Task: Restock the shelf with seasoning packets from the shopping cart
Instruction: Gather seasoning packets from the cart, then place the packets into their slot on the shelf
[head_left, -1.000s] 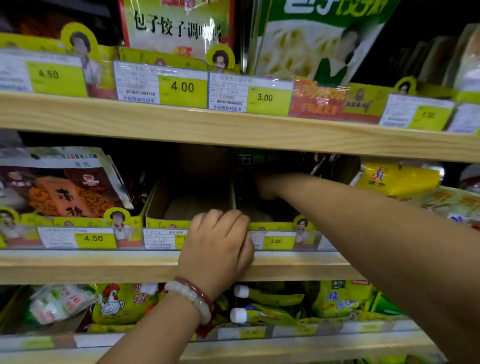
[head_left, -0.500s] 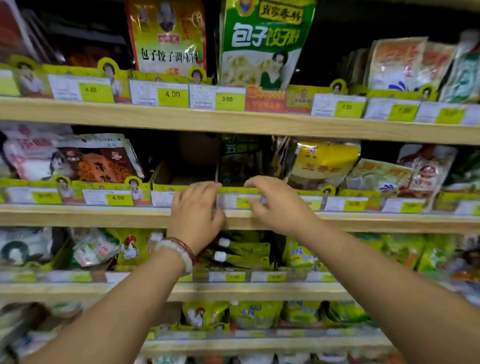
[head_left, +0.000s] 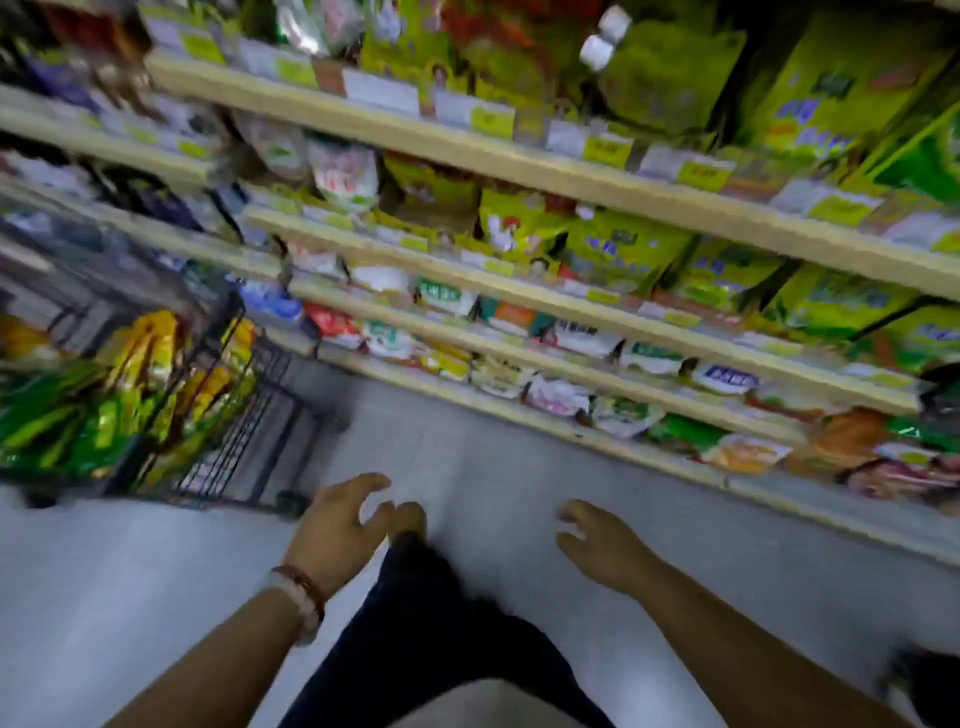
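From the head view, our left hand (head_left: 337, 535) and right hand (head_left: 597, 551) hang spread wide and empty over the floor, likely freed for the next pick. Seasoning packets (head_left: 104, 405) fill the shopping cart (head_left: 228, 441) at nine o'clock; the shelf (head_left: 571, 291) runs toward two.

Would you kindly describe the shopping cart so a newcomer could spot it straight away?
Look left of the long wooden shelves, on the grey floor. There stands the shopping cart, a dark wire basket heaped with green and yellow packets: the only wire-sided container, standing apart from the shelving.
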